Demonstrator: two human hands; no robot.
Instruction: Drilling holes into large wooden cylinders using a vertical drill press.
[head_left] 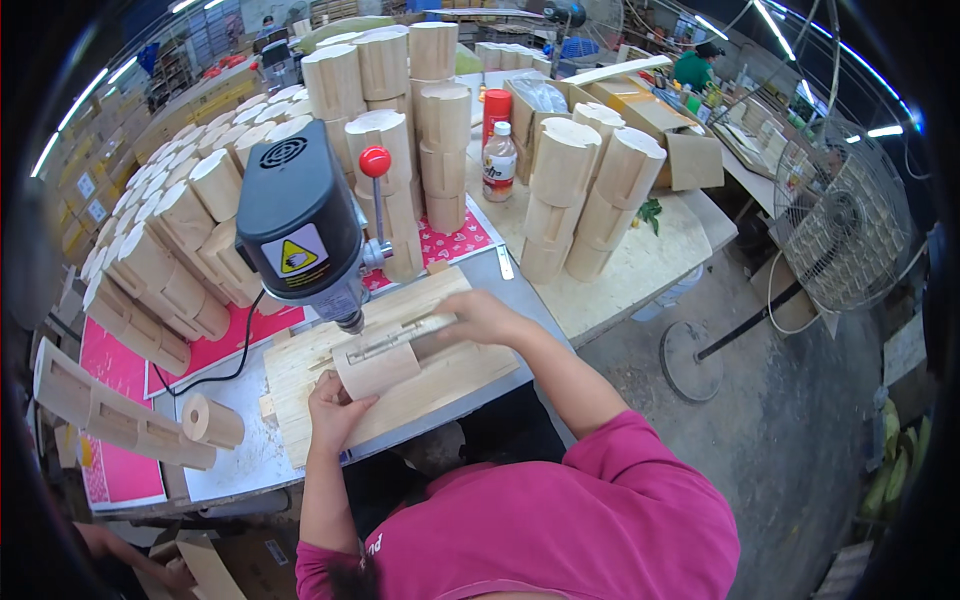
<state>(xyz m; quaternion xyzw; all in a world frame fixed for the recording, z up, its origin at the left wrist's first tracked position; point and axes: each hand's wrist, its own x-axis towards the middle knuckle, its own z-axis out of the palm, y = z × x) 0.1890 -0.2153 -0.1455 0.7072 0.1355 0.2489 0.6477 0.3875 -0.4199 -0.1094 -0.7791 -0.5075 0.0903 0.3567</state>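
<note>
A short pale wooden cylinder lies on its side on a flat wooden board. My left hand grips its near left end, thumb along the lower side. My right hand is closed on the right end of a narrow, pale strip with slot-like markings. That strip runs along the cylinder's upper side; whether it touches the wood I cannot tell. Just beyond the strip, the chuck of a dark bench drill points down. The drill's red-knobbed lever stands upright.
Stacked wooden cylinders crowd the left and back, with more stacks at right. A loose cylinder with a hole lies left of the board. A bottle stands behind; a floor fan is at right. A black cord crosses the table.
</note>
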